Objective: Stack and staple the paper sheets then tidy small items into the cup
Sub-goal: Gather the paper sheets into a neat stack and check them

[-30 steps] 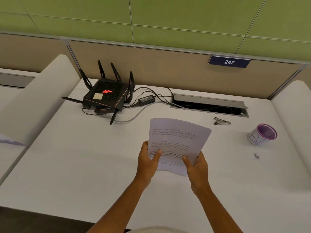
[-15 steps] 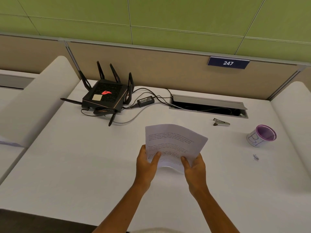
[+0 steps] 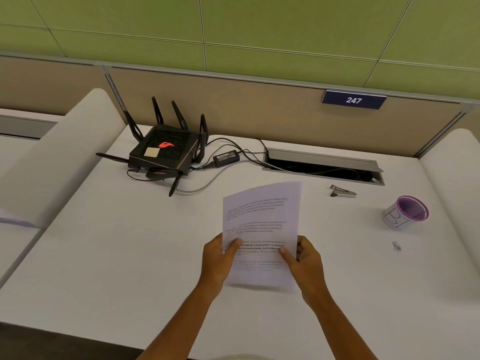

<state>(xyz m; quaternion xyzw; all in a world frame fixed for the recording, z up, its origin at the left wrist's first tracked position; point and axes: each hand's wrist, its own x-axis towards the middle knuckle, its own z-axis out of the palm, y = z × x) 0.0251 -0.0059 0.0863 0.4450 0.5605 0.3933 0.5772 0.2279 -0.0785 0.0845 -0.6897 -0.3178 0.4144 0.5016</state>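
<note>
Both hands are gripping the paper sheets (image 3: 261, 229) at the near middle of the desk (image 3: 104, 255). The left hand (image 3: 218, 261) is pinching the left edge of the sheets, thumb lying on the printed face. The right hand (image 3: 304, 261) is clamping the right edge the same way, its thumb on top and its fingers curled behind. The sheets are looking squared into one stack, white with blocks of small dark print, their far end rising off the desk and bending a little.

To the right of the sheets, a small dark cluster of bits (image 3: 396, 246) is lying on the desk; what they are is too small to tell. Just beyond that, a cup (image 3: 405, 213) with a purple rim and black marker strokes on its white side is tipping toward the right; its inside is showing purple, with no contents that can be made out. Farther back from the sheets, a small metal stapler (image 3: 342, 191) is resting near a cable slot (image 3: 322, 166) with its lid raised and wires lying inside. Back left of the sheets, a black router (image 3: 163, 154) with antennas is glowing red on top.
</note>
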